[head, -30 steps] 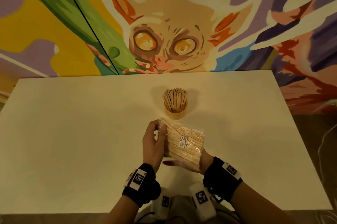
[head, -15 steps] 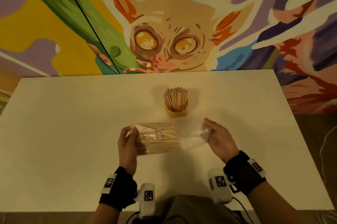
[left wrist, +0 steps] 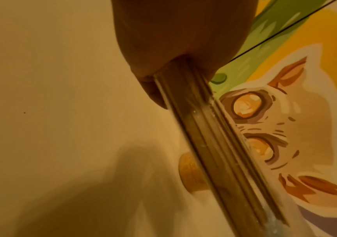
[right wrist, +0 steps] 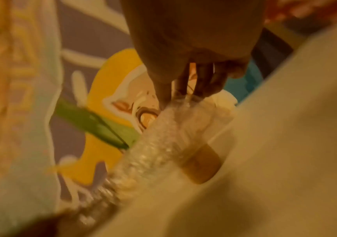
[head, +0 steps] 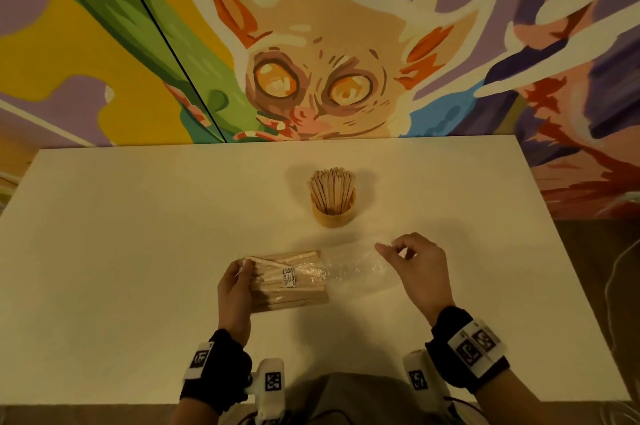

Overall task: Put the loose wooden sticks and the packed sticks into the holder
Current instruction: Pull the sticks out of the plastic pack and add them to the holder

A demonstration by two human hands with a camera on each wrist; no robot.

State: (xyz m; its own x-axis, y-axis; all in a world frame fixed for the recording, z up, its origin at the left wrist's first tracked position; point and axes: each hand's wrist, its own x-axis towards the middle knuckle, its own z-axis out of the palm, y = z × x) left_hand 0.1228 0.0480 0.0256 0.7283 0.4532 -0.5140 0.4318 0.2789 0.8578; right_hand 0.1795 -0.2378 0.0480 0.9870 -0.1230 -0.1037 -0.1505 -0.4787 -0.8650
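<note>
Packed sticks (head: 289,282) at 6 o'clock from holder (head: 333,208), above table (head: 121,251). Left hand (head: 235,289) fingers curled round bundle's 9 o'clock end. Right hand (head: 412,265) pinches wrapper (head: 353,272) at 3 o'clock end. Sticks likely light, stiff; film slippery, so grip wood.
</note>
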